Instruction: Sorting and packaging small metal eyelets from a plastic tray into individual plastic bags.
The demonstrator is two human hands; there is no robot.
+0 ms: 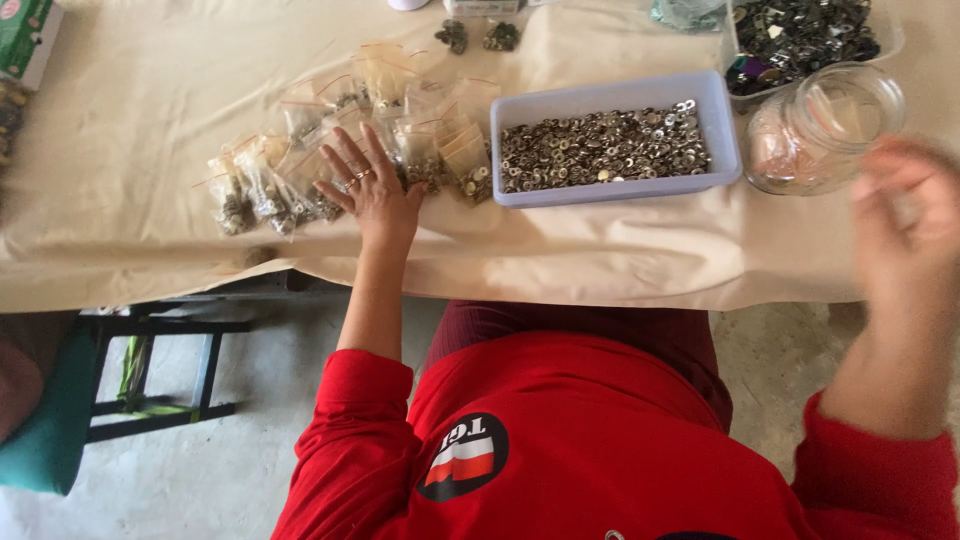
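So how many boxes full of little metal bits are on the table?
2. A pale tray lies mid-table beside the jar; a clear tub sits at the far right corner, partly cut off. More may lie out of view.

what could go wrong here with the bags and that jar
1. The left hand presses on a loose pile of small filled bags; a sideways push might slide some off the near table edge.
2. The right hand is blurred, moving close to the clear jar lying on its side; a knock might roll it.
3. The tray of metal rings sits on wrinkled cloth; tugging the cloth might spill it.
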